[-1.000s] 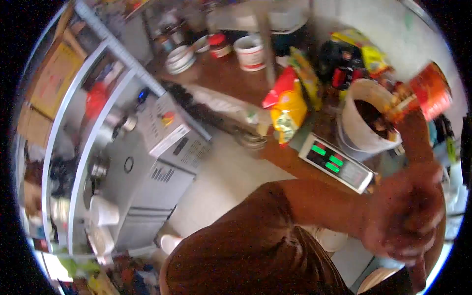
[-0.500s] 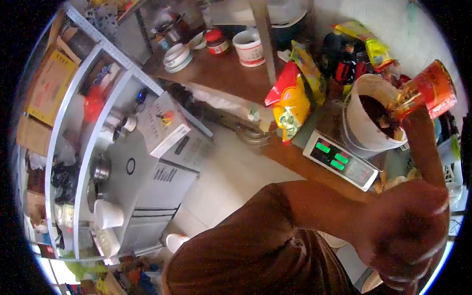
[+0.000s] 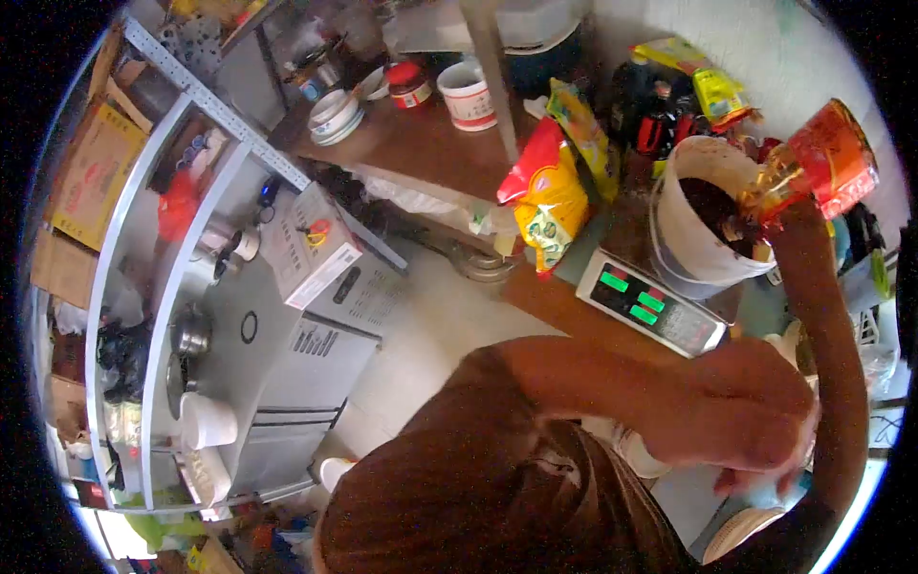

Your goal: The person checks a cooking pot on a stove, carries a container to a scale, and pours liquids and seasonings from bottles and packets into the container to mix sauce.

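Observation:
My right hand grips a shiny red and gold plastic packet, tilted with its crinkled clear end over the rim of a white bucket. Dark reddish-brown contents lie in the bucket, and something brownish is at the packet's end. The bucket stands at a digital scale with green lit displays; its base is hidden. My left hand hangs below the scale, slightly blurred, its fingers pointing down and a little apart. I see nothing in it.
A red and yellow bag stands left of the bucket. Dark bottles and a yellow packet are behind it. Bowls, a red-lidded jar and a white pot sit on the shelf. Metal racking is at left.
My left hand has moved left and its fingers now show below it. The view has shifted slightly, and the packet stays in my right hand over the bucket.

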Motion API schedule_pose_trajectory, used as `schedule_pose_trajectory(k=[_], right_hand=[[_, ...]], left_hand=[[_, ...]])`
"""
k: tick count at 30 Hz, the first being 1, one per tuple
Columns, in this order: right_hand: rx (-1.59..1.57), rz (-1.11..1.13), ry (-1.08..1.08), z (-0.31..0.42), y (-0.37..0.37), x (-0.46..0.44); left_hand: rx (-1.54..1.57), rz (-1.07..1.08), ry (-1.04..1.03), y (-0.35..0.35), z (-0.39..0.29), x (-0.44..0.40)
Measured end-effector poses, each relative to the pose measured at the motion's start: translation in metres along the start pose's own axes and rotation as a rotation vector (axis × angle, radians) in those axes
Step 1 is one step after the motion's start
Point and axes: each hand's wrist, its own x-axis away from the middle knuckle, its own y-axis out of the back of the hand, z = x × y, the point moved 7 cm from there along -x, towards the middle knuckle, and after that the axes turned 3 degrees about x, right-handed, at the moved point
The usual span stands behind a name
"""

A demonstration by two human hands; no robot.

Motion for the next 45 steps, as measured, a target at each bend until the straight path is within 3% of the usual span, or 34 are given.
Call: schedule_pose_trajectory(k=[2,4,5,6,7,10,12,14,15,17,20,22,23,25,28,30,32,33,34,36,37,40,41,42,44,45], right_hand=[[-0.002,0.042,-0.016,0.002,0.001,-0.004],[0.027,-0.026,0.007,0.004,0.003,-0.001],[0.058,-0.094,0.031,0.005,0.004,0.003],[0.114,-0.239,0.099,0.007,0.013,0.008],[-0.089,-0.236,0.014,0.005,0.033,0.008],[0.097,-0.149,0.03,0.005,0.028,0.013],[0.098,-0.133,0.026,0.005,0.027,0.015],[0.165,0.066,0.02,0.004,0.013,0.013],[0.041,-0.026,0.01,0.004,0.025,0.014],[0.093,-0.027,-0.016,0.008,0.039,0.01],[-0.04,-0.13,-0.156,0.002,0.045,0.011],[0.014,0.076,-0.031,0.014,0.046,0.005],[-0.01,0.092,-0.041,0.016,0.051,0.003],[-0.018,0.075,-0.073,0.016,0.048,0.005],[-0.024,0.099,-0.094,0.019,0.043,0.008],[-0.075,0.0,-0.106,0.022,0.052,0.008],[-0.091,-0.002,-0.128,0.023,0.044,0.012],[-0.106,-0.01,-0.147,0.023,0.041,0.012],[-0.118,-0.015,-0.129,0.024,0.043,0.008],[-0.038,0.022,-0.144,0.021,0.049,0.004],[-0.078,-0.076,-0.132,0.02,0.054,0.004],[-0.081,-0.041,-0.126,0.019,0.055,0.0],[-0.088,-0.04,-0.124,0.018,0.053,0.001],[-0.102,-0.042,-0.12,0.017,0.051,0.001],[-0.083,-0.073,-0.106,0.017,0.05,0.002],[-0.08,-0.177,-0.089,0.017,0.054,0.003]], left_hand=[[-0.581,-0.072,-0.033,0.037,-0.018,0.016],[-0.79,-0.301,0.001,0.07,-0.035,0.02],[-0.896,-0.523,0.03,0.101,-0.045,0.025],[-0.875,-0.692,0.111,0.137,-0.054,0.03],[-0.932,-0.786,0.078,0.17,-0.071,0.028],[-0.846,-1.119,-0.021,0.274,-0.107,0.025],[-0.687,-1.17,0.094,0.34,-0.108,0.02],[-0.669,-1.126,0.141,0.395,-0.104,0.004],[-0.516,-1.133,0.208,0.427,-0.092,-0.001],[-0.287,-1.14,0.31,0.484,-0.068,-0.018],[-0.287,-1.072,0.278,0.528,-0.051,-0.054],[-1.061,-0.545,0.374,0.584,-0.036,-0.072],[-0.947,-0.725,0.395,0.6,-0.033,-0.074],[-0.823,-0.882,0.421,0.619,-0.022,-0.089],[-0.143,-1.255,0.376,0.623,-0.006,-0.088],[-0.118,-1.227,0.415,0.642,0.001,-0.089],[0.031,-1.168,0.305,0.653,0.003,-0.094],[-0.12,-1.074,0.221,0.614,-0.014,-0.108],[-0.215,-1.176,0.167,0.602,-0.023,-0.112],[-0.461,-1.171,0.091,0.563,-0.064,-0.127],[-0.588,-1.117,-0.018,0.539,-0.089,-0.139],[-0.95,-0.925,-0.392,0.509,-0.153,-0.148],[-1.415,-1.064,-0.258,0.48,-0.175,-0.143],[-1.663,-0.982,-0.233,0.471,-0.189,-0.145],[-1.998,-0.957,-0.154,0.458,-0.201,-0.14],[-2.01,-0.955,-0.148,0.461,-0.205,-0.134]])
